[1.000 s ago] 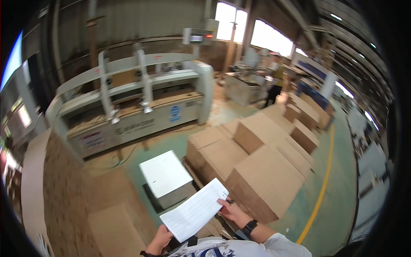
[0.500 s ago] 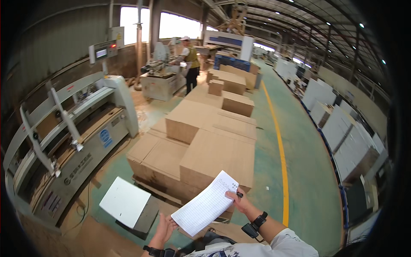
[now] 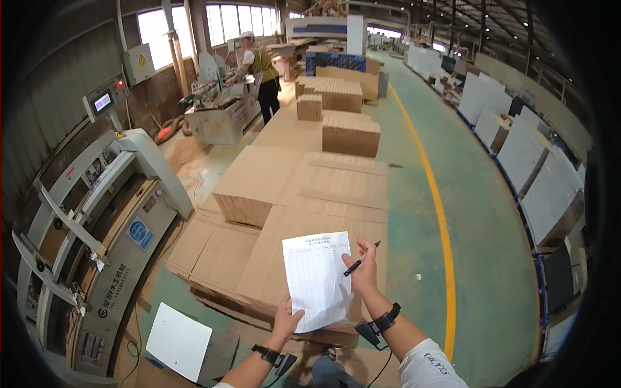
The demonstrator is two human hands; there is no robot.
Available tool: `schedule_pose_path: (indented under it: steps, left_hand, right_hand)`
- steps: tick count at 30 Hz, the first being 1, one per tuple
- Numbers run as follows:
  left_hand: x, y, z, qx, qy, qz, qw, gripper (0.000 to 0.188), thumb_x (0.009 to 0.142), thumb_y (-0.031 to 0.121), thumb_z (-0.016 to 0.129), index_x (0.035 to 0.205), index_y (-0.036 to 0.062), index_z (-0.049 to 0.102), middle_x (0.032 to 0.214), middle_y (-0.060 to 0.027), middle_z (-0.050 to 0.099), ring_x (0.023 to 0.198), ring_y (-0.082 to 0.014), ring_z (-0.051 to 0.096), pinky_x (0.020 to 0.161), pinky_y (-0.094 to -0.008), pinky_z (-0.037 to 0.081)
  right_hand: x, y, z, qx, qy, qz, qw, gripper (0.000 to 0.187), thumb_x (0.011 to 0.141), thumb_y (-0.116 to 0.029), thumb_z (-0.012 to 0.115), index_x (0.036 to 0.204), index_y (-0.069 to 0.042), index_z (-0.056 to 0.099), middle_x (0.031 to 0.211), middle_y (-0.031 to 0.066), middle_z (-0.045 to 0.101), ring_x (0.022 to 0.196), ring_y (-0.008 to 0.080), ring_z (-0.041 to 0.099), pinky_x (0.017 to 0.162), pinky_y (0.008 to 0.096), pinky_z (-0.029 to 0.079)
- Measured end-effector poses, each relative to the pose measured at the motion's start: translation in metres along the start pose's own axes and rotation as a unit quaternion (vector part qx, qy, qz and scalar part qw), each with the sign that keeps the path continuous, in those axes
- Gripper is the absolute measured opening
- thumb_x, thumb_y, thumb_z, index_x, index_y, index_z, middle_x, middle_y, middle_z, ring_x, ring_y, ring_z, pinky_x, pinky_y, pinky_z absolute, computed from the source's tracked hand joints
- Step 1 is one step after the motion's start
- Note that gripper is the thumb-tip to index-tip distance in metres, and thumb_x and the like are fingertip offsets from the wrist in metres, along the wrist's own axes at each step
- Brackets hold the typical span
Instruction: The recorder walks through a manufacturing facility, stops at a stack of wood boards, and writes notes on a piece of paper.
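A white sheet of paper (image 3: 318, 284) with a printed grid and some lines of writing is held up over the cardboard. At its lower left edge, my left hand (image 3: 284, 320) grips it, thumb on the front. My right hand (image 3: 364, 268) is at the sheet's right edge with a black pen (image 3: 356, 264) between its fingers, the pen slanting up to the right. Whether the right hand also pinches the paper is hard to make out. Behind the sheet lie stacked flat cardboard pieces (image 3: 265, 178).
On the left stands a grey machine (image 3: 123, 258) with a small screen (image 3: 102, 101). A white board (image 3: 179, 339) lies low at the near left. A person (image 3: 262, 77) works at another machine (image 3: 217, 123) farther back. White panels (image 3: 550, 187) line the right, beyond a yellow floor line (image 3: 440, 213).
The sheet has turned more upright, its printed heading now at the top. My left hand has gone from an open palm under the paper to gripping its edge. The view has shifted.
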State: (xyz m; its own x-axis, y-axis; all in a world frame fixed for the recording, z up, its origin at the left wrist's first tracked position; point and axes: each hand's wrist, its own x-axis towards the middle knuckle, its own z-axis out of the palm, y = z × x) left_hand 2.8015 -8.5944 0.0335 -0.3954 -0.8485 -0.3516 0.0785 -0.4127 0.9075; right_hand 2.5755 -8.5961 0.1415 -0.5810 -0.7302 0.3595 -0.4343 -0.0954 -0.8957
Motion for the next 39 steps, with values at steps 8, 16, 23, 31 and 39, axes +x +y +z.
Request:
schedule_pose_path:
  steps: [8,16,23,31,39]
  left_hand:
    - [0.096,-0.003,0.002,0.185,0.144,0.006,0.972,0.077,0.077,-0.002,0.058,0.138,-0.0024,0.011,0.109,-0.025,0.058,0.094,-0.031,0.062,0.078,-0.0392,0.049]
    - [0.116,0.1,-0.034,0.617,-0.047,0.186,0.763,0.052,0.071,0.024,0.071,0.114,0.0044,0.049,0.084,-0.0137,0.056,0.082,-0.0301,0.058,0.069,-0.0389,0.048]
    - [0.185,0.098,-0.02,0.691,-0.298,0.309,0.582,0.038,0.075,0.032,0.064,0.102,0.0056,0.06,0.093,-0.0091,0.057,0.098,-0.0234,0.051,0.089,-0.033,0.039]
    - [0.188,0.097,-0.083,0.396,-0.088,0.013,0.914,0.063,0.073,0.018,0.071,0.124,-0.0041,0.041,0.106,-0.016,0.053,0.091,-0.0242,0.059,0.073,-0.0332,0.051]
    - [0.182,0.049,-0.038,0.115,0.026,-0.025,0.993,0.073,0.078,0.007,0.066,0.135,-0.0027,0.022,0.1,-0.0153,0.053,0.078,-0.0199,0.062,0.062,-0.028,0.052]
  right_hand:
    - [0.013,0.08,0.077,0.249,-0.203,0.204,0.925,0.053,0.095,-0.046,0.034,0.125,-0.003,0.04,0.106,0.0128,0.056,0.093,0.0177,0.055,0.081,0.0293,0.045]
    - [0.063,0.113,0.149,0.304,-0.166,0.378,0.859,0.038,0.096,-0.034,0.039,0.105,0.0,0.055,0.08,0.0081,0.058,0.067,0.0137,0.057,0.065,0.0253,0.05]
    - [0.087,0.12,0.17,0.35,-0.064,0.351,0.866,0.018,0.089,-0.015,0.054,0.075,-0.008,0.044,0.057,0.0033,0.05,0.047,0.0123,0.05,0.043,0.0248,0.043]
    - [0.058,0.144,0.095,0.011,0.123,0.212,0.969,0.032,0.094,-0.031,0.046,0.111,-0.004,0.047,0.095,0.0119,0.061,0.079,0.0132,0.055,0.073,0.0272,0.045]
    - [-0.01,0.11,0.157,-0.279,-0.149,0.114,0.942,0.041,0.076,-0.021,0.068,0.112,-0.006,0.053,0.117,0.02,0.055,0.114,0.0353,0.046,0.099,0.0454,0.032]
